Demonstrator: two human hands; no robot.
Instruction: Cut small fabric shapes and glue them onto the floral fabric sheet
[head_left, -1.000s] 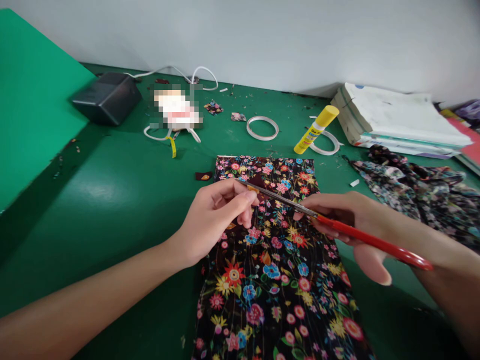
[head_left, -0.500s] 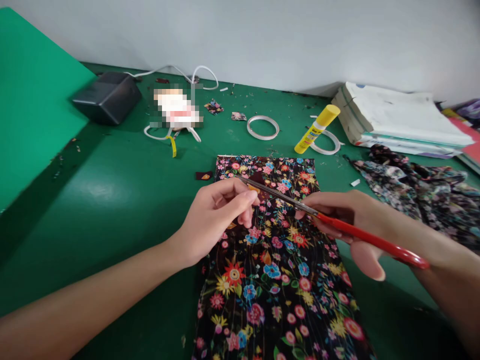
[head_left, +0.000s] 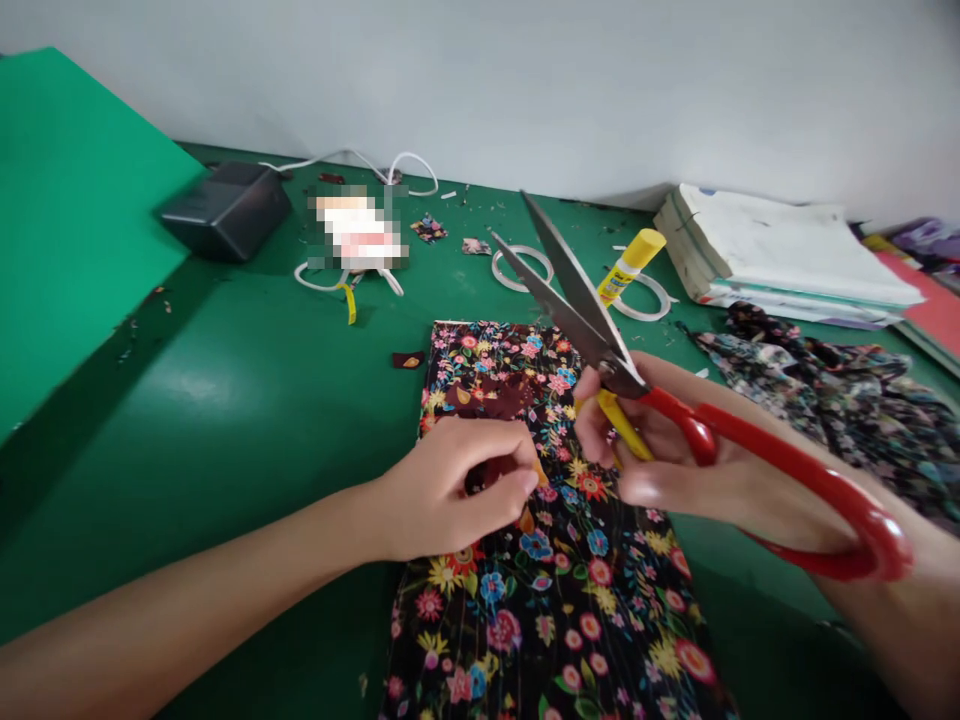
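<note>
A black floral cloth lies flat on the green table, with dark maroon fabric on its upper part. My left hand is over the cloth, thumb and finger pinching a small maroon and orange scrap. Red-handled scissors are in my right hand, blades parted and pointing up and left. A yellow strip also shows between that hand's fingers. Another maroon scrap lies left of the cloth.
Behind the cloth are a yellow glue stick, two tape rolls and small scraps. A black box and white cable stand at back left. Books and crumpled floral fabric are at right.
The scissors have turned upward and their blades have parted. My left hand has moved down and slightly right, away from the blades. The yellow strip now shows in my right hand.
</note>
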